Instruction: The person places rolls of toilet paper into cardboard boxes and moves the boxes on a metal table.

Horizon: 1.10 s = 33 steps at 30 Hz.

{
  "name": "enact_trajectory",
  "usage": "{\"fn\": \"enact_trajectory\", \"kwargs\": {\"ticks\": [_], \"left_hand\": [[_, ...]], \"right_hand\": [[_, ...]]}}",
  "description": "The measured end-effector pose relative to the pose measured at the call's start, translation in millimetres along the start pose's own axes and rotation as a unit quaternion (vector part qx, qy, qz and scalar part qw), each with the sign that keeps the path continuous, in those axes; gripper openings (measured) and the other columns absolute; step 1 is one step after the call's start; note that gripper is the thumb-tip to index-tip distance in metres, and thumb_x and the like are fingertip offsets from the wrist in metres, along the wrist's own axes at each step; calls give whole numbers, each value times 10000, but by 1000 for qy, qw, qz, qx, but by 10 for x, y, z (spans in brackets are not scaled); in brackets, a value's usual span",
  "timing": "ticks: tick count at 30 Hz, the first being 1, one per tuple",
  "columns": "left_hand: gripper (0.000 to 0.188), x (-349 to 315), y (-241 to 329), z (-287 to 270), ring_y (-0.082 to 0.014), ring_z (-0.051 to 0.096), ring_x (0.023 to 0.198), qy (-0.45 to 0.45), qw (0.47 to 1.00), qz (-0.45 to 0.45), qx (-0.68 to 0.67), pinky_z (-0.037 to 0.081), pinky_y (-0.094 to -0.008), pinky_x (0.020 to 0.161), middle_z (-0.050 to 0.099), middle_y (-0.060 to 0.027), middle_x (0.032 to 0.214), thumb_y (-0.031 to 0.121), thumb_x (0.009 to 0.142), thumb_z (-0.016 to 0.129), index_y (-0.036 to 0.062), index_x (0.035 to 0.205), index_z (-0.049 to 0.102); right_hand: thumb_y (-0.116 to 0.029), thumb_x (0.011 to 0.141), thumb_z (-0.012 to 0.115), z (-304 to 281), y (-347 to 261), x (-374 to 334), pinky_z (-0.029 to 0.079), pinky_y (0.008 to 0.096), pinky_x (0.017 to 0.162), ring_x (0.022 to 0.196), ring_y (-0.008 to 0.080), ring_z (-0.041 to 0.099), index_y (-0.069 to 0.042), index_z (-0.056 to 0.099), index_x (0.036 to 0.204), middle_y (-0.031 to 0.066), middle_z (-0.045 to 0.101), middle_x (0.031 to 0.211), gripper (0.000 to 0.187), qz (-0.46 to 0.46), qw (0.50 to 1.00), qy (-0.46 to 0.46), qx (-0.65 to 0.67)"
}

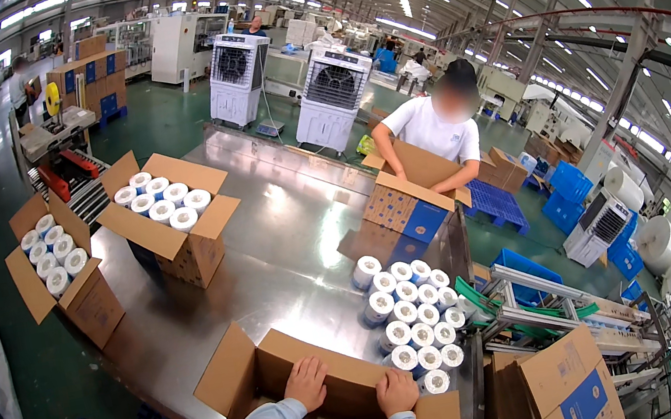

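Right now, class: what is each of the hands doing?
Left hand: open, resting on the cardboard box flap.
Right hand: curled over the box edge.

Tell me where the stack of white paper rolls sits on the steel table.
In the head view the white paper rolls stand at the table's right edge, just beyond the right hand on the open cardboard box, in front of the co-worker's box.

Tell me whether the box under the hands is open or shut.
Open. The box has its flaps spread outward, and the left hand and right hand rest on its far wall. Its contents are hidden.
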<state>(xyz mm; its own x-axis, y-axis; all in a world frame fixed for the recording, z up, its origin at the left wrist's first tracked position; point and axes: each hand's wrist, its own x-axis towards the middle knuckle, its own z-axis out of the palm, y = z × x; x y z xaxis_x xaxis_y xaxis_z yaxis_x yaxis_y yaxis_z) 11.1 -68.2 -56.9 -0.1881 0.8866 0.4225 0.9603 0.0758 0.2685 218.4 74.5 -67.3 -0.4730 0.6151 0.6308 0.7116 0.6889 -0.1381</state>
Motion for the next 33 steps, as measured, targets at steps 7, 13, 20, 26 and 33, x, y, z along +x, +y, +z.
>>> {"fn": "enact_trajectory", "kwargs": {"ticks": [7, 13, 20, 26, 33], "left_hand": [[607, 39, -1, -10, -341, 412, 1271, -10, 1000, -1, 0, 262, -467, 1118, 481, -191, 1311, 234, 737, 680, 29, 1273, 480], [378, 398, 184, -174, -343, 527, 958, 5, 997, -27, -66, 400, -467, 888, 558, -169, 972, 341, 780, 673, 30, 975, 585], [432, 1094, -96, 153, -361, 625, 832, -320, 947, 0, -15, 451, -456, 794, 663, -179, 854, 445, 890, 514, 45, 827, 665], [541, 1826, -12, 891, -357, 618, 1083, -627, 776, -54, 26, 462, -439, 953, 669, -177, 1148, 512, 899, 437, 89, 1099, 707], [562, 2183, 879, 2040, -386, 489, 1216, -478, 870, 44, -112, 463, -473, 931, 491, -238, 1314, 256, 846, 637, 85, 1350, 456]], "right_hand": [[-244, 833, 579, -29, -19, 35, 489, 411, 777, 920, 282, 618, -106, 683, 922, 57, 686, 953, 195, 1, 1000, 1, -3], [-326, 841, 545, -200, 120, 270, 495, 488, 632, 679, 360, 623, -84, 671, 711, 140, 652, 746, 302, 41, 971, -234, -3], [-347, 798, 560, 293, 1351, 1013, 526, 481, 706, 835, 358, 672, -115, 718, 830, 147, 704, 871, 282, 162, 923, -348, -27], [-184, 776, 650, 1019, 2825, 415, 532, 464, 793, 898, 326, 672, -203, 699, 946, 126, 704, 925, 178, 89, 895, -434, -44], [-137, 717, 681, 1083, 2955, 133, 492, 438, 864, 1048, 348, 528, -160, 628, 1060, 151, 541, 1118, 348, 24, 897, -440, 36]]}}
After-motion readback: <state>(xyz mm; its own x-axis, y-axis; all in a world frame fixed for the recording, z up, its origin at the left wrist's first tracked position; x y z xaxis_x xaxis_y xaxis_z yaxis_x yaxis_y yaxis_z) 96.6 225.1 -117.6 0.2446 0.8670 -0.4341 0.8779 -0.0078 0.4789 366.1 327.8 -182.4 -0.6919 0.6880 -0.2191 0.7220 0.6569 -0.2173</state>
